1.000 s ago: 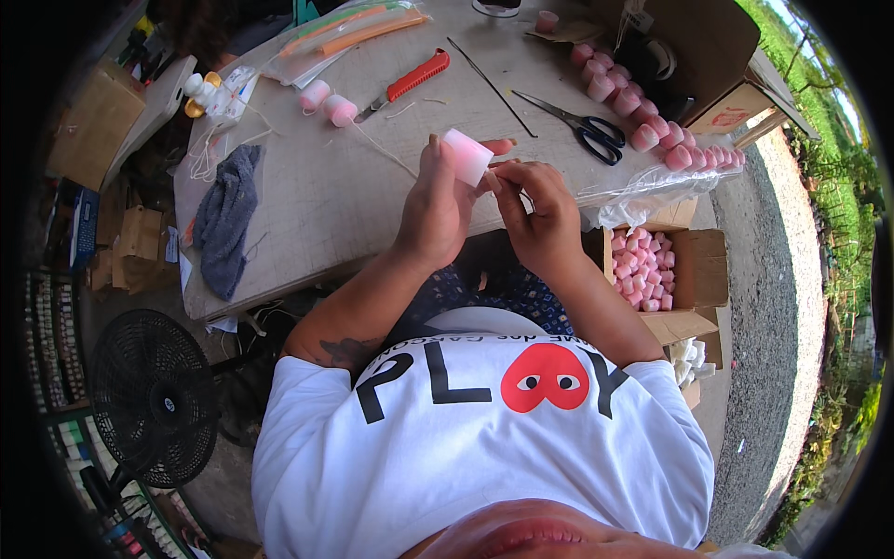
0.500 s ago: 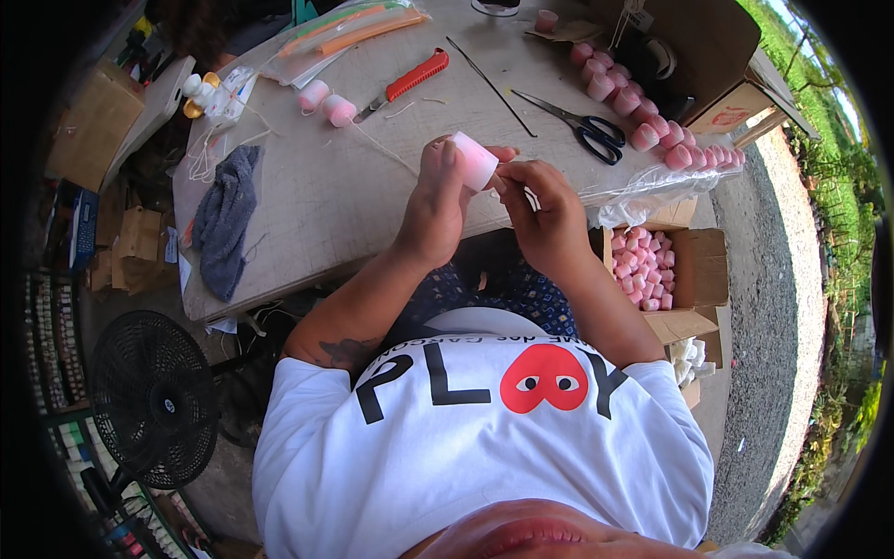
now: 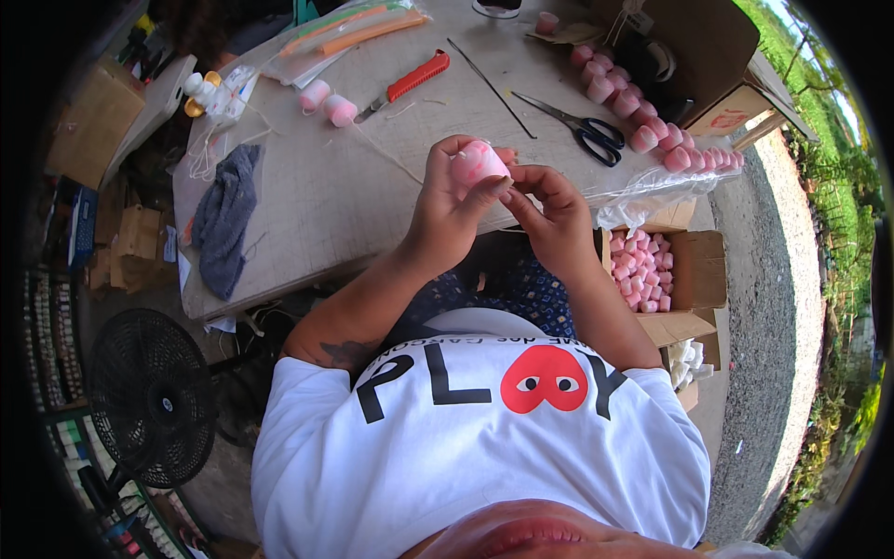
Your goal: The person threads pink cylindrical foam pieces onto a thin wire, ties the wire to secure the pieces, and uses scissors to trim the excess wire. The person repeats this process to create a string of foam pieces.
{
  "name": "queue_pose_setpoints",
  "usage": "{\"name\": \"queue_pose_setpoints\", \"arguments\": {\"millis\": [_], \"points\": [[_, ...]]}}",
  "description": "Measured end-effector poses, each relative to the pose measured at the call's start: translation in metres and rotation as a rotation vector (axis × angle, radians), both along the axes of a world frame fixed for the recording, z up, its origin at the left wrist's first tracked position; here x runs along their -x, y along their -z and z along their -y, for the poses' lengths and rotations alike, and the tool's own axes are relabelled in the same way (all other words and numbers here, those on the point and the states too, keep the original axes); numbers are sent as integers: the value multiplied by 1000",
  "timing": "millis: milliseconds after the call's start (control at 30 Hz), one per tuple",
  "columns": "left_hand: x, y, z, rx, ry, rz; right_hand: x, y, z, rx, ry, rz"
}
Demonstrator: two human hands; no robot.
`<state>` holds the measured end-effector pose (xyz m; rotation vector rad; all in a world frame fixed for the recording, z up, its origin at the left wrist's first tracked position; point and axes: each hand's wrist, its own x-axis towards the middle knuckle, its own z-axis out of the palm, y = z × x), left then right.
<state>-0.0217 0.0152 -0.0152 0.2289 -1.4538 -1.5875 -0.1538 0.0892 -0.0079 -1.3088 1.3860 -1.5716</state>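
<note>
Left hand (image 3: 447,207) curled round pink-and-white, waxy-looking cylinder (image 3: 479,162); right hand (image 3: 553,207) pinched at its right, object unclear. Advise light, steady hold.

Pink cylinder (image 3: 477,160) partly hidden by hands (image 3: 449,212)

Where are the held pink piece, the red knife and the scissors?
Pink piece (image 3: 478,164): head view, middle of its visible surface.
Red knife (image 3: 418,75): head view, handle.
Scissors (image 3: 578,122): head view, where blades meet handles.

A black fan (image 3: 149,391) stands left; a blue-grey cloth (image 3: 225,224) lies crumpled.
</note>
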Motion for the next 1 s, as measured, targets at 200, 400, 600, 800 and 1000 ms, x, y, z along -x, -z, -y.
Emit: {"name": "queue_pose_setpoints", "arguments": {"millis": [200,400,600,800,1000], "points": [[1,-1,3,13,-8,109,19,-37,-5,191,191,-500],[5,-7,-1,302,-63,316,16,-37,-1,222,82,-349],[9,-23,13,503,-116,462,25,-38,-8,518,139,-136],[-19,-8,96,640,-252,868,78,-68,-44,647,-88,311],[-26,-10,160,964,-437,1348,127,-52,-71,617,-28,423]]}}
